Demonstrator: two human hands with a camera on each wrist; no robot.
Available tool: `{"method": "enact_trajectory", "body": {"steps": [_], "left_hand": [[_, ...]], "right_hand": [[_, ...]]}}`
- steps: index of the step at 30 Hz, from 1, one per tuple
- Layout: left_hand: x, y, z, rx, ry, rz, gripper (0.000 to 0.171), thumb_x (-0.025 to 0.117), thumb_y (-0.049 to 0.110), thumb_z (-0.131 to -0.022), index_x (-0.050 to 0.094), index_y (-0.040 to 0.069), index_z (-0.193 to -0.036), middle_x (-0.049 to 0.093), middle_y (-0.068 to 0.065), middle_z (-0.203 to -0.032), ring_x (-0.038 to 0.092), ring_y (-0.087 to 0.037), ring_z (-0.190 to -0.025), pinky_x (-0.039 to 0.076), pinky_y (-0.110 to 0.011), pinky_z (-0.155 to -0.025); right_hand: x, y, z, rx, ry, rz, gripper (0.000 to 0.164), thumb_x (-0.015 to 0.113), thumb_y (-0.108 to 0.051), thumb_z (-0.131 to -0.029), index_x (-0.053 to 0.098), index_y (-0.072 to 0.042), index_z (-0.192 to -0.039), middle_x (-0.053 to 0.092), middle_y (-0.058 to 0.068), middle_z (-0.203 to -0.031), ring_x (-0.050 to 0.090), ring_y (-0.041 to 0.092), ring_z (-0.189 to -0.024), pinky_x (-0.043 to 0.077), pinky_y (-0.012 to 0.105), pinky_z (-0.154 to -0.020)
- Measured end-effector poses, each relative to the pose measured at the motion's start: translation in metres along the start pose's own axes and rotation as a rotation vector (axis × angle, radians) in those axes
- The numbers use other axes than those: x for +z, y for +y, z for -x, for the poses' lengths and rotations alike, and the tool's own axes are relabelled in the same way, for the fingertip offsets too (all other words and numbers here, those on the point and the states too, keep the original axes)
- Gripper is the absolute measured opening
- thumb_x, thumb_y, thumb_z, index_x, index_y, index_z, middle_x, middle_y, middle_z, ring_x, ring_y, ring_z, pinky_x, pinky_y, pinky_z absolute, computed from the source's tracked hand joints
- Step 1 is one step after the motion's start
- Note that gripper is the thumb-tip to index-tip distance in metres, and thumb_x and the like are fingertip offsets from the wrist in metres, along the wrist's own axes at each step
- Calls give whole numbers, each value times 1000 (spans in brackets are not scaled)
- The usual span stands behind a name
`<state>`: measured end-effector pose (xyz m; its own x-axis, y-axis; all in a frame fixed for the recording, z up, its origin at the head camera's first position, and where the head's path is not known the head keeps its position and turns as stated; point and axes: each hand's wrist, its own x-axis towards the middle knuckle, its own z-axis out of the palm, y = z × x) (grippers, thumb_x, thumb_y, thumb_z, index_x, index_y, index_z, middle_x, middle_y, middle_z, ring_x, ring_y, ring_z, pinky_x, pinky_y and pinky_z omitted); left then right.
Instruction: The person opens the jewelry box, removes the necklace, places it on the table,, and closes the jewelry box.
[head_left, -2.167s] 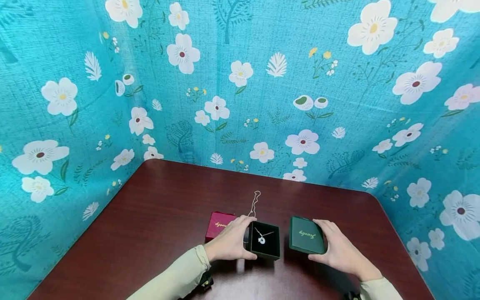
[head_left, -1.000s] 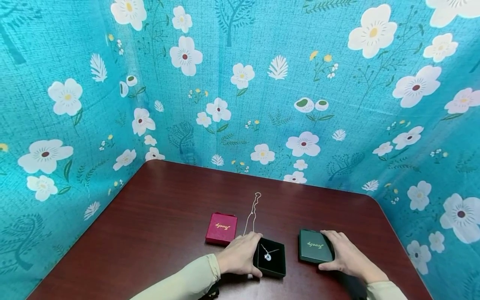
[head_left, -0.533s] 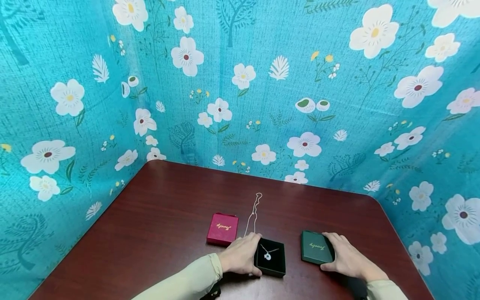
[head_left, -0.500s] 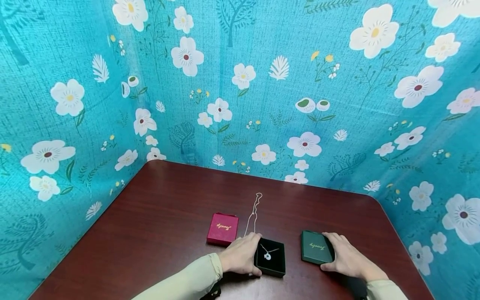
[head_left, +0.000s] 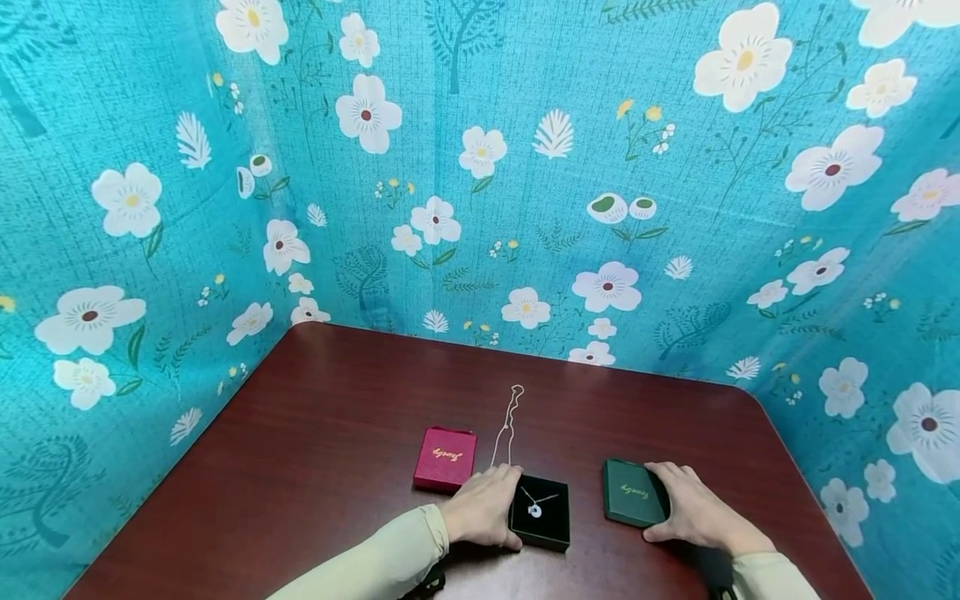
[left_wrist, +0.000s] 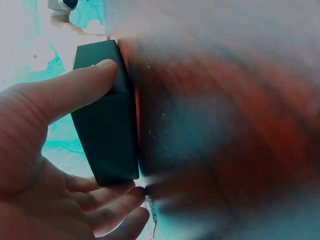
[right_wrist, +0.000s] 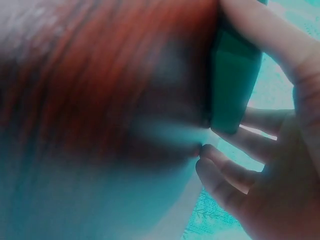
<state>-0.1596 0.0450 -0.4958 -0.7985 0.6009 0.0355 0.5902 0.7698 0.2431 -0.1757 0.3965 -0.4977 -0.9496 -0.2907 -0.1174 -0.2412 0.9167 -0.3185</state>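
Observation:
My left hand (head_left: 483, 510) grips the left side of an open dark green jewelry box base (head_left: 557, 493), thumb on the near wall and fingers at the far one. On its black lining lies a necklace with a silvery round pendant (head_left: 535, 510). My right hand (head_left: 697, 512) holds the box's green lid (head_left: 628, 492) by its right side, thumb near, fingers far. Gold "Jewelry" lettering faces up on it. Lid and base sit apart on the table. Both wrist views show thumb and fingers spanning the green base (left_wrist: 107, 135) and the green lid (right_wrist: 232, 85).
A red jewelry box (head_left: 444, 457) stands left of my left hand. A thin silvery chain (head_left: 512, 414) lies stretched out beyond that hand, its near end hidden. The dark brown table (head_left: 360, 400) meets a turquoise floral cloth (head_left: 480, 242) at the back and sides.
Since the earliest frame, both hands have shifted nearer and rightward with the base and lid, uncovering the red box. Over the last half second, hands and things have hardly moved.

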Motion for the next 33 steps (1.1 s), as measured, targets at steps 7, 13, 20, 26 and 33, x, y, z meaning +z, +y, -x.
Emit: {"method": "enact_trajectory", "body": {"steps": [7, 13, 20, 26, 33], "left_hand": [[3, -2, -2, 12, 12, -30, 96, 86, 52, -56, 47, 3, -129, 55, -4, -115, 52, -18, -104, 45, -32, -84], [3, -1, -2, 1, 11, -33, 98, 85, 54, -56, 46, 3, -130, 54, -4, -116, 51, -18, -105, 45, -31, -86], [0, -1, 0, 0, -3, -33, 99, 84, 54, -58, 44, 2, -131, 53, -5, -120, 50, -19, -107, 45, -32, -87], [-2, 0, 1, 1, -19, -21, 99, 81, 57, -62, 42, 1, -134, 52, -7, -123, 50, -20, -109, 44, -32, -88], [-2, 0, 0, 0, -47, 20, 96, 74, 60, -68, 40, 3, -136, 50, -8, -128, 48, -20, -114, 42, -32, -94]], "right_hand": [[-1, 0, -2, 19, -31, -23, 109, 85, -58, -51, 45, -1, -134, 49, 16, -128, 42, 36, -114, 44, 52, -83], [-2, -1, -2, 2, -28, -12, 111, 84, -59, -52, 43, 1, -136, 49, 18, -127, 42, 38, -114, 44, 53, -84], [-2, -5, 0, -45, 4, 16, 115, 83, -60, -52, 39, 0, -140, 45, 19, -130, 42, 38, -114, 43, 53, -83], [-3, -20, 5, -111, 77, 47, 109, 79, -64, -56, 44, 0, -137, 42, 21, -134, 38, 42, -118, 41, 57, -85], [-5, -49, 9, -201, 160, 4, 80, 75, -54, -72, 53, -3, -130, 47, 16, -130, 41, 37, -117, 42, 56, -86]]}}
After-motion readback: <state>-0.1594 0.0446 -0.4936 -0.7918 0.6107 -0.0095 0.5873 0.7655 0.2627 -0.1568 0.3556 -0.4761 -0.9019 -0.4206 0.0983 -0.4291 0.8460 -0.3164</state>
